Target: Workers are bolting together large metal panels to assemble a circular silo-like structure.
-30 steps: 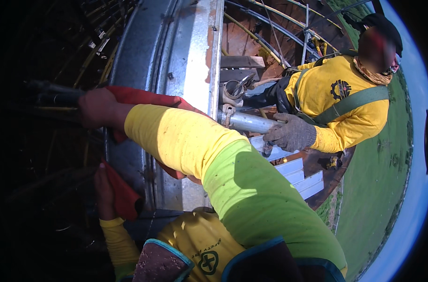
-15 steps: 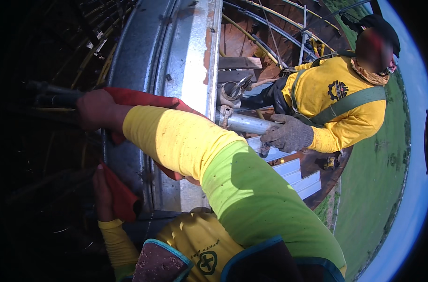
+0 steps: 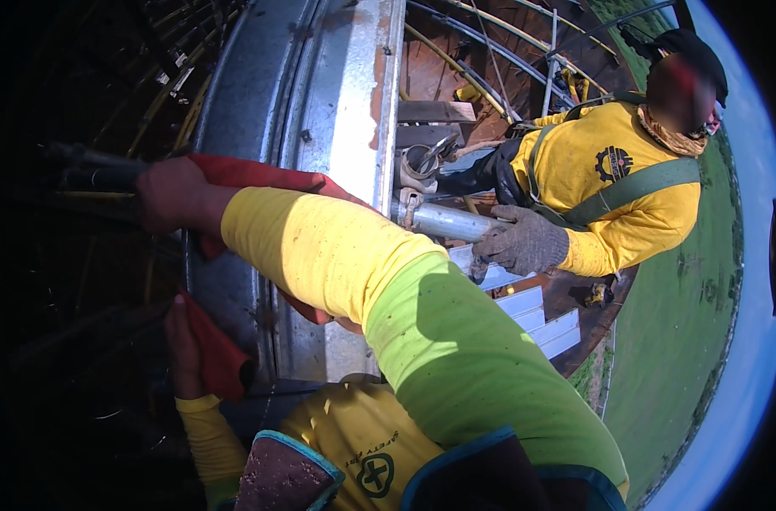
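Observation:
My right arm, in a yellow and green sleeve, reaches across a long galvanized metal beam (image 3: pixel 341 102) to its shaded left side. There my right hand (image 3: pixel 173 194) is closed around a dark pipe-like piece (image 3: pixel 107 177), whose far end is lost in shadow. Lower down, my left hand (image 3: pixel 183 341) lies beside red cloth (image 3: pixel 216 349), one finger stretched straight; its other fingers are dim. More red cloth (image 3: pixel 273 177) passes under my right forearm across the beam. Right of the beam, a co-worker's gloved hand (image 3: pixel 524 241) holds a grey metal pipe (image 3: pixel 452 221) with a clamp (image 3: pixel 411 209) on it.
A co-worker (image 3: pixel 609 179) in a yellow shirt and green harness is close on the right. Wooden planks (image 3: pixel 435 112), ribbed metal sheets (image 3: pixel 524 307) and a yellow and black tool (image 3: pixel 599 295) lie on the rusty surface. Beyond its edge, grass (image 3: pixel 677 324) shows far below.

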`<state>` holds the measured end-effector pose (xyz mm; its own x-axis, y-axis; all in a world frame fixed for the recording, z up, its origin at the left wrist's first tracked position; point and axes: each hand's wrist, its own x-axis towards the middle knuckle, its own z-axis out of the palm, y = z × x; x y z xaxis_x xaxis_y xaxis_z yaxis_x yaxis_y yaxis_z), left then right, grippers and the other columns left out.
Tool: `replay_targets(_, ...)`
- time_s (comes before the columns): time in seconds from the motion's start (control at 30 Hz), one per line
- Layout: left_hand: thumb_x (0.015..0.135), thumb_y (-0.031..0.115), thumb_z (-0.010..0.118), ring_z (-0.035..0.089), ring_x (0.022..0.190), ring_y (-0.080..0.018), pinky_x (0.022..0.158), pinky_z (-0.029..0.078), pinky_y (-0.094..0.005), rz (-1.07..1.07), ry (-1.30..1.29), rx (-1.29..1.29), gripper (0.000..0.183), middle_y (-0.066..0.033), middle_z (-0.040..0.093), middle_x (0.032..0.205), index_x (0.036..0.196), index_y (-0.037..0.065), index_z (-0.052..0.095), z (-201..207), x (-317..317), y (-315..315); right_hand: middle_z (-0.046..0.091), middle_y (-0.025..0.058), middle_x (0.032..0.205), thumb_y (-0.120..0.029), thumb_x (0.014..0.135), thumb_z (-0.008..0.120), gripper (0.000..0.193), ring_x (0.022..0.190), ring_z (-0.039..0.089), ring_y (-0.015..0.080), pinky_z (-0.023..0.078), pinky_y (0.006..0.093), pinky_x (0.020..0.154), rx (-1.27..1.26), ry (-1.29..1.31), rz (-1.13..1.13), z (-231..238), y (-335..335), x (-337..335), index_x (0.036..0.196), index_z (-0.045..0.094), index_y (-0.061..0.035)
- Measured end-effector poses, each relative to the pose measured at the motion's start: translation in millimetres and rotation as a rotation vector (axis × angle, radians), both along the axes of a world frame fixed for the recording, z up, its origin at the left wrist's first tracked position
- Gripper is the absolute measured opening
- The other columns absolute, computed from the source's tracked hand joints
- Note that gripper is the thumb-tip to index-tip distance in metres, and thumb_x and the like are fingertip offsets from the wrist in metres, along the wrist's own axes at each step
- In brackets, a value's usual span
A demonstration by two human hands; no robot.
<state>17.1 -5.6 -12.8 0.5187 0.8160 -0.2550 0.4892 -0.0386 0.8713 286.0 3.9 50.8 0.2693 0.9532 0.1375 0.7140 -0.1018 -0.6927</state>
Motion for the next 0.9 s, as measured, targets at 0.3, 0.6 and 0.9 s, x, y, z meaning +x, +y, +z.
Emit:
replay_targets(0.3,0.112,0.049,0.047,0.056,0.092,-0.0169,0.085,0.046,-0.0326,0.019,0.075,-0.025,0.053,-0.0056,0.061,0.101,0.118,0.0,0.066,4,-1,1,0.079,0.0136,0.1,-0.036,0.079,0.076,0.034,0.096,0.077,0.0301,0.06,0.0422,0.084,-0.054,-0.004,-0.022,0,4,-1,0.1,0.081,-0.0102)
replay_targets(0.6,0.112,0.049,0.046,0.056,0.09,-0.0172,0.084,0.046,-0.033,0.074,0.054,0.036,0.054,-0.0061,0.062,0.099,0.118,-0.002,0.066,0,1,0,0.077,0.0192,0.094,-0.031,0.089,0.065,0.029,0.089,0.077,0.036,0.06,0.0468,0.083,0.028,-0.002,-0.005,-1,2,-1,0.096,0.078,-0.0063)
replay_targets(0.9,0.112,0.048,0.046,0.057,0.085,-0.0169,0.079,0.047,-0.0334,-0.017,0.001,-0.007,0.05,-0.0046,0.061,0.092,0.109,0.002,0.064,2,4,3,0.076,0.0188,0.089,-0.029,0.087,0.067,0.024,0.085,0.076,0.037,0.06,0.0477,0.078,0.054,0.002,-0.027,-9,8,1,0.091,0.078,-0.0071)
